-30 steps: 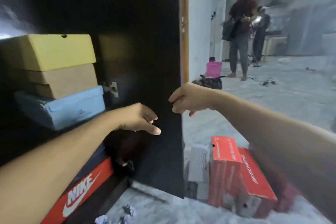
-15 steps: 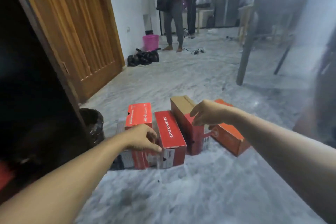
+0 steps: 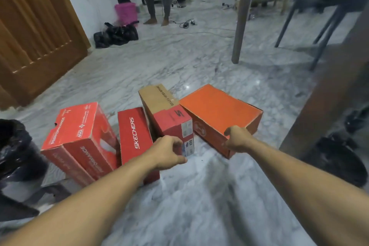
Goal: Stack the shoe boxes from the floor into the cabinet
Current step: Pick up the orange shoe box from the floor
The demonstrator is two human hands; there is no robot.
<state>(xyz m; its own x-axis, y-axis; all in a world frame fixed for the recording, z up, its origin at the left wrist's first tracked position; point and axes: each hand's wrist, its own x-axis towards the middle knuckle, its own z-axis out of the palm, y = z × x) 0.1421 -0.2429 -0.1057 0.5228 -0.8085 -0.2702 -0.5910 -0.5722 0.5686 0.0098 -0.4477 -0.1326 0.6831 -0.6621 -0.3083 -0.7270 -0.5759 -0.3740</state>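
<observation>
The orange shoe box (image 3: 220, 114) lies on the marble floor (image 3: 199, 195), rightmost of four. Your right hand (image 3: 238, 139) curls over its near corner; your left hand (image 3: 166, 153), fingers bent, seems to grip the red-and-brown box (image 3: 169, 116) beside it.

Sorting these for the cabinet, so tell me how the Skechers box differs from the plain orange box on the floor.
The Skechers box is red with white lettering on top; the orange box has a plain top. The Skechers box looks narrow; the orange box broad and flat. Right hand touches the orange box. Both are cardboard boxes on the marble floor.
</observation>
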